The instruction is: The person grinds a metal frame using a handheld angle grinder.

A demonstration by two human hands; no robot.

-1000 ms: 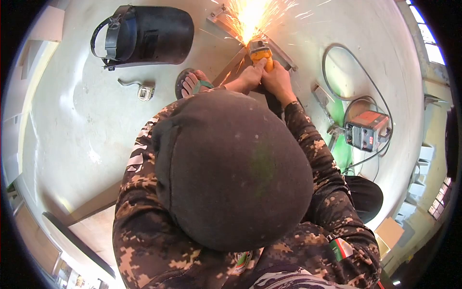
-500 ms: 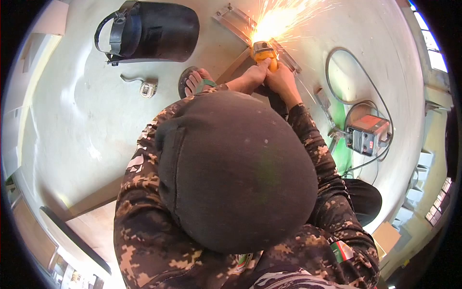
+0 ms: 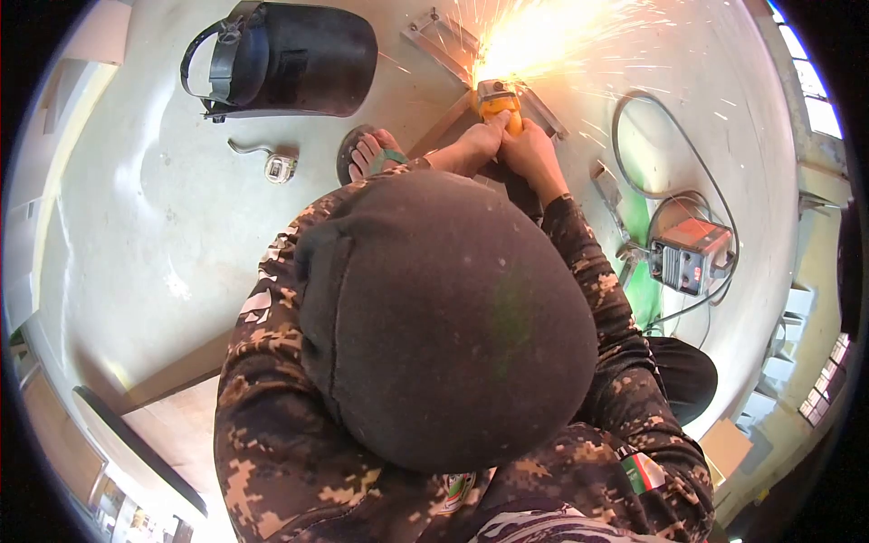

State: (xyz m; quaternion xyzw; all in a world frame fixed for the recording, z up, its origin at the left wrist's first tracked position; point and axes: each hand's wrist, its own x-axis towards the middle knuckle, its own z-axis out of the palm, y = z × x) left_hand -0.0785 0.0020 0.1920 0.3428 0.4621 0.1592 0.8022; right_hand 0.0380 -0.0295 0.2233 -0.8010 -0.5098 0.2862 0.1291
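Note:
Both my hands close round a yellow angle grinder (image 3: pixel 498 98), my left hand (image 3: pixel 482 143) on its left side and my right hand (image 3: pixel 534 154) on its right. The grinder's head meets a metal frame (image 3: pixel 439 45) lying on the floor. A bright spray of sparks (image 3: pixel 561 36) flies up and to the right, and its glare hides the contact spot. Beside the lower part of the frame is my sandaled foot (image 3: pixel 371 154).
A black welding mask (image 3: pixel 312 61) and a tape measure (image 3: pixel 279 167) lie at the left. On the right, a red and grey welding machine (image 3: pixel 692 255) stands with its looped black cable (image 3: pixel 617 136) and a metal clamp (image 3: pixel 631 251) nearby.
The sparks spread wider and farther right, with some scattered over the floor. My hands and the grinder stay almost in the same place.

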